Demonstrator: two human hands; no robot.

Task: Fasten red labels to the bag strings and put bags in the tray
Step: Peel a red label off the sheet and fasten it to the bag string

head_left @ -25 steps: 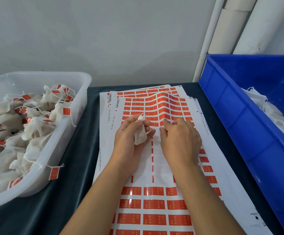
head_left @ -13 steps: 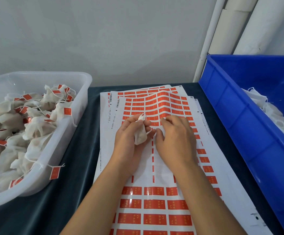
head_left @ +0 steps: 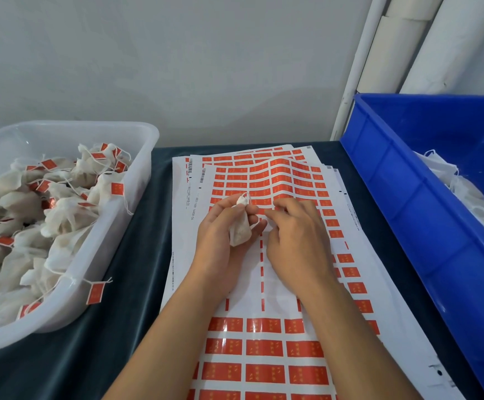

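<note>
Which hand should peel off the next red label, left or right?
Right. The right hand is free, with its fingertips already on the label sheet at the rows of red labels. The left hand is busy holding the small white bag, so it should likely keep that grip.

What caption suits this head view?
Left hand holds a bag; right hand picks at the label sheet.

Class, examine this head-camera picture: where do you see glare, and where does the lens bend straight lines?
Head view: glare streaks the glossy red labels near the bottom; wide-angle distortion bows the blue bin rim and white pipes; lighting soft, shadows faint.
</note>
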